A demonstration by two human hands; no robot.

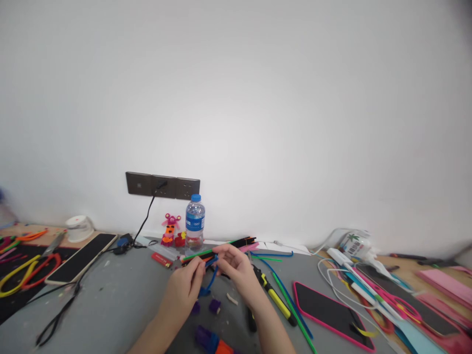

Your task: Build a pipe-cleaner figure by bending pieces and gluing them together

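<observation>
- Grey tabletop: spread beneath the grip.
- Left hand and right hand: fingertips nearly meeting, each in a narrow pinch, both apparently closed on the blue stem; the exact contact on the right is partly hidden by the fingers.
- Yellow-and-black-handled tool: on the right-hand side of the grip, partly behind the right forearm.
- Blue stem: runs between the two sets of fingertips, one part curving down below the grip. It looks like a pipe cleaner, so probably very light, bendable and slightly springy, fuzzy rather than slippery, hard to break but easy to kink. Best held close beside the bend, thumb against forefinger, leaving the free part clear.
- Dark blue piece: just below the grip, near the stem's lower end; whether they join, I cannot tell.
- Purple piece: farther below the grip.
</observation>
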